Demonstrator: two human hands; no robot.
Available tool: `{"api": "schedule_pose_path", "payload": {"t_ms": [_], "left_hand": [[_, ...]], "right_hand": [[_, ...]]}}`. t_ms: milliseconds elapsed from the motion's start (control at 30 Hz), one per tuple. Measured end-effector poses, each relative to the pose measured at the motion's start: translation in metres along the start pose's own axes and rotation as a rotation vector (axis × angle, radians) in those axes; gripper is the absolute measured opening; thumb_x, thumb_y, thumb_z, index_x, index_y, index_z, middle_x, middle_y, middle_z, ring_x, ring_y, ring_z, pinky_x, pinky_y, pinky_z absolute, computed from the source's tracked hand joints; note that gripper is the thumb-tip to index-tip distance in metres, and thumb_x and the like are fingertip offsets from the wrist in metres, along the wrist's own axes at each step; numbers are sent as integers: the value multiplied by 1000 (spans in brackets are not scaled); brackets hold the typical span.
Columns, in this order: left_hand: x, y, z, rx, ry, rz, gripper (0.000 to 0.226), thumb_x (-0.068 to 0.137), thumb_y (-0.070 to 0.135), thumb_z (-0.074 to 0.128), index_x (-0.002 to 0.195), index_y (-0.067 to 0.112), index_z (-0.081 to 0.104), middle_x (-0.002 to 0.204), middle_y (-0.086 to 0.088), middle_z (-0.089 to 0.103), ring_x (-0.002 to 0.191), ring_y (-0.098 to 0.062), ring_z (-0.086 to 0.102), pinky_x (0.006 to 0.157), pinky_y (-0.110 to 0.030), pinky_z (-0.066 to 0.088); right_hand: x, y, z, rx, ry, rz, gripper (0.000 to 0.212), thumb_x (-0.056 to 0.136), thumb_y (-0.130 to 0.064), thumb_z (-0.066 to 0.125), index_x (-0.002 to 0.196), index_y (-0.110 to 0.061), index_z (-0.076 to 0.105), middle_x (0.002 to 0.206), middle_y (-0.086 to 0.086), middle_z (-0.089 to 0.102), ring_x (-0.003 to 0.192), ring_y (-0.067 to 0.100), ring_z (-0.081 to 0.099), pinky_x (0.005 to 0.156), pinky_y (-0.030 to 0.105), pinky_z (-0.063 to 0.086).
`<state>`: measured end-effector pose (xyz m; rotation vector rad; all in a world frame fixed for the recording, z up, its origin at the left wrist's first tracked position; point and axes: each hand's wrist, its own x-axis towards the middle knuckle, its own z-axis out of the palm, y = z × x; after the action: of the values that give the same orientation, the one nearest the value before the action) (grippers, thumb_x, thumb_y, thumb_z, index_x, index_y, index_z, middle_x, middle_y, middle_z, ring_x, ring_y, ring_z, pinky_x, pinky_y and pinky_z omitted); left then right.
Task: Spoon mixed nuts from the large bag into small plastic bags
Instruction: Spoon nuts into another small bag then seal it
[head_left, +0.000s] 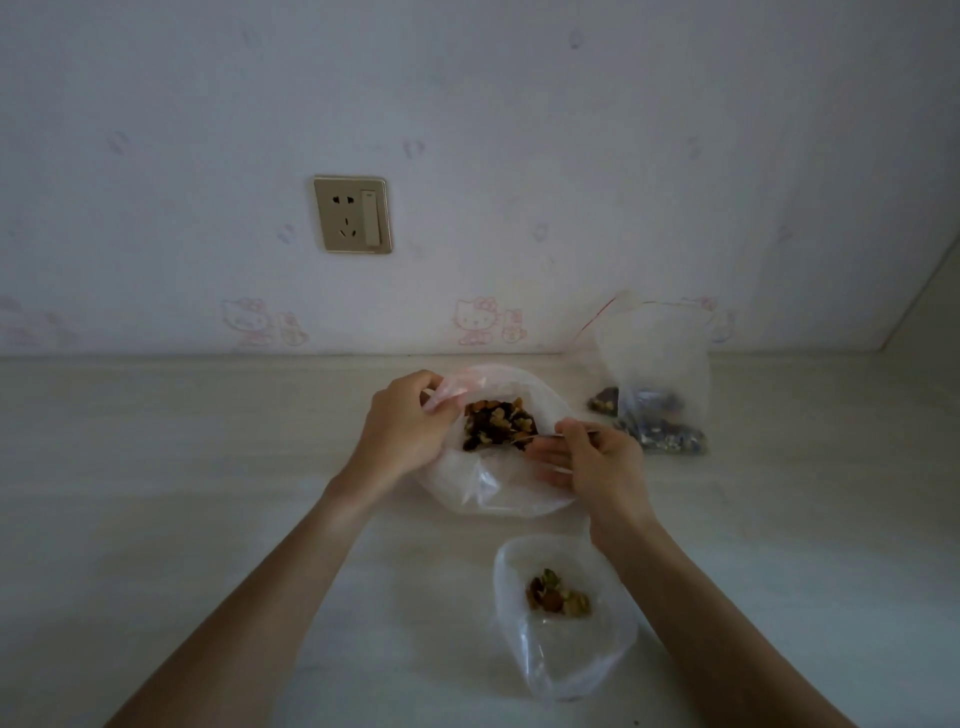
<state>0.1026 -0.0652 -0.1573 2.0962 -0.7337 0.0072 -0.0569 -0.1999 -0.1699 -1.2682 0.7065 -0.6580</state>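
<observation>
The large clear bag (498, 483) lies on the pale table, its mouth open and mixed nuts (496, 426) showing inside. My left hand (402, 431) pinches the bag's left rim near its pink strip. My right hand (597, 457) grips a thin metal spoon (545, 437) whose tip reaches into the nuts. Nearer to me stands a small plastic bag (566, 649), open at the top, with a small heap of nuts (558, 597) at its bottom.
At the back right, a clear zip bag with a red strip (660, 364) leans against the wall, with small packets of nuts inside. A wall socket (353, 214) sits above the table. The table's (208, 467) left half is bare.
</observation>
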Motion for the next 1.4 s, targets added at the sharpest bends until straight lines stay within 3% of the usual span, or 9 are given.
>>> {"api": "schedule_pose_path", "payload": {"t_ms": [200,400,667,867,1000,1067,1200,1300,1400], "left_hand": [[0,0,0,27,7,52,10,93,37,70,87,38,62,75,21,62,70,7,58,53,-9,35],[-4,-5,1,51,45,82,5,95,39,67,95,34,66,84,13,68,76,-9,66,65,-26,50],[-6,1,-5,71,18,32,29,94,47,67,115,27,69,102,6,74,85,-12,69,76,-32,58],[-18,15,-24,112,77,51,62,87,68,63,128,22,60,123,8,61,104,-11,64,91,-39,57],[-51,27,-32,128,173,187,33,91,45,72,115,26,60,113,12,59,103,-6,60,84,-27,51],[-72,34,-35,110,130,226,19,91,36,74,104,29,61,100,14,62,90,-2,62,78,-25,52],[-114,47,-36,97,-93,124,16,90,46,73,84,35,63,74,15,68,71,4,64,62,-22,48],[-140,52,-29,145,-224,-10,37,87,71,61,90,34,60,79,13,69,70,1,65,68,-27,54],[-160,54,-20,213,-359,-137,70,67,95,49,103,35,54,86,10,70,79,-6,68,74,-32,57]], "right_hand": [[3,-7,1,-15,-19,21,18,105,-14,56,99,-6,70,83,10,80,80,24,79,59,34,62],[-2,-11,-9,21,-74,17,20,106,-15,53,106,-3,69,89,13,80,84,26,79,56,33,61],[-6,-21,-20,42,-117,-28,25,107,-17,51,111,0,68,92,16,79,86,28,78,58,38,63],[-14,-38,-28,55,-131,-44,25,108,-17,50,111,0,69,95,18,78,89,29,78,59,38,64],[-29,-53,-45,60,-161,-76,27,108,-17,49,111,2,69,96,20,78,91,33,78,61,39,64],[-39,-58,-58,50,-173,-86,28,108,-17,50,111,3,69,97,22,77,91,34,77,62,41,64],[-62,-61,-85,24,-200,-91,27,108,-17,50,109,3,69,96,24,77,89,37,77,63,43,64],[-79,-57,-100,44,-221,-71,27,107,-15,49,107,3,69,96,26,76,88,40,76,62,41,63],[-94,-51,-110,54,-269,-54,28,107,-17,49,108,4,69,98,26,75,89,41,76,63,39,63]]}}
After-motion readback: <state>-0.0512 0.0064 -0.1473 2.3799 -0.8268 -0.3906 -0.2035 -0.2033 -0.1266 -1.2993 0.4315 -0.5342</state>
